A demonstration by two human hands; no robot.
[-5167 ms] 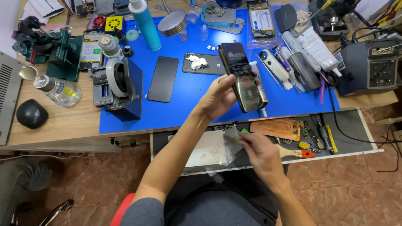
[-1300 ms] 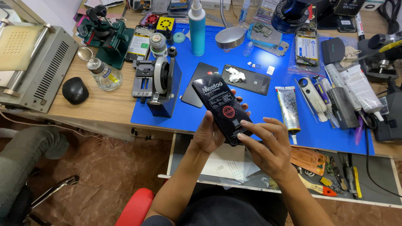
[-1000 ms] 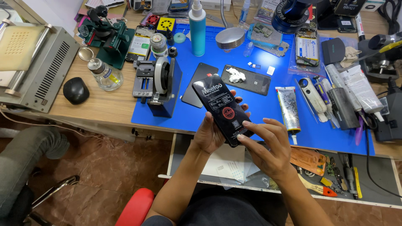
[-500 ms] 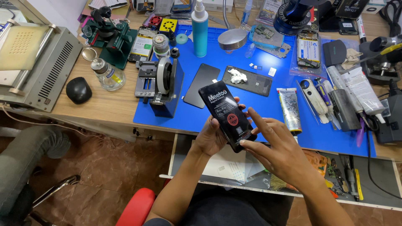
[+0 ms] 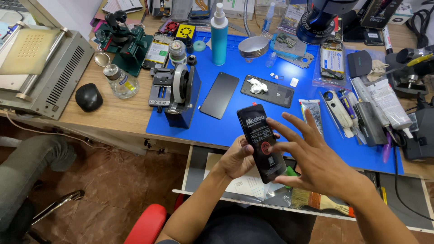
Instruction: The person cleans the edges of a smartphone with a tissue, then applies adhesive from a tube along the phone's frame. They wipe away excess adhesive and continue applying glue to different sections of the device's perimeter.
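Observation:
My left hand grips a black phone from below and holds it tilted above the front edge of the blue work mat. The phone's face carries a film with white print and a red ring. My right hand hovers just right of the phone with its fingers spread, the fingertips close to the phone's right edge, holding nothing. A second black phone panel and a dark phone back with white residue lie flat on the mat beyond.
A clamp fixture stands on the mat's left. A blue spray bottle, a metal dish, a glass bottle, a grey machine and tools surround it. An open drawer below holds papers and a brush.
My right hand has lifted off the phone's lower edge and opened its fingers beside it. The left hand still holds the phone, now a little lower and more tilted.

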